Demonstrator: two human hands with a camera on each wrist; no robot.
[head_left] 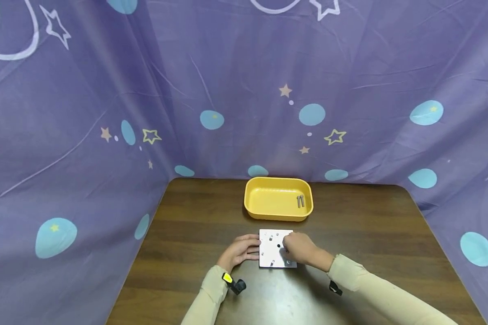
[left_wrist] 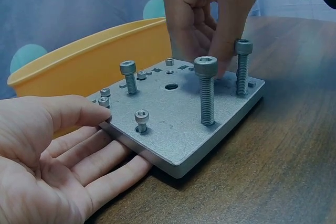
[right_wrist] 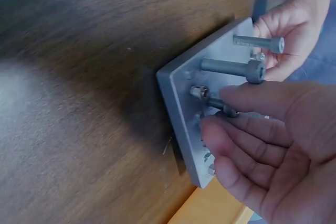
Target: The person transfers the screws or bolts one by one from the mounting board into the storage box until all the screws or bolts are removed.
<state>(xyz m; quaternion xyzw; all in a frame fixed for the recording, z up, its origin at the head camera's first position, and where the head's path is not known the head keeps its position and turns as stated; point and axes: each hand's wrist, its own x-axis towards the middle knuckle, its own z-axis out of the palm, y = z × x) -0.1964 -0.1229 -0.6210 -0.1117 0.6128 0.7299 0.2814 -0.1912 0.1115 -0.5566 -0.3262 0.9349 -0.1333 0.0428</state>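
Note:
A square metal plate point(head_left: 267, 248) lies on the table, with several socket head screws standing in it. In the left wrist view a tall screw point(left_wrist: 207, 98) rises near the front edge, another tall screw point(left_wrist: 242, 77) stands behind it, and a short screw point(left_wrist: 142, 120) sits lower. My left hand point(head_left: 242, 251) grips the plate's left edge, thumb on top and fingers along the side and underneath. Over the plate's right part, my right hand point(head_left: 302, 248) pinches a small socket head screw point(right_wrist: 216, 102) between thumb and index finger; the fingers partly hide it.
Behind the plate stands a yellow tray point(head_left: 268, 198) with two screws point(head_left: 300, 201) lying at its right end. The wooden table point(head_left: 203, 207) meets a purple patterned curtain point(head_left: 244, 135) at the back and sides.

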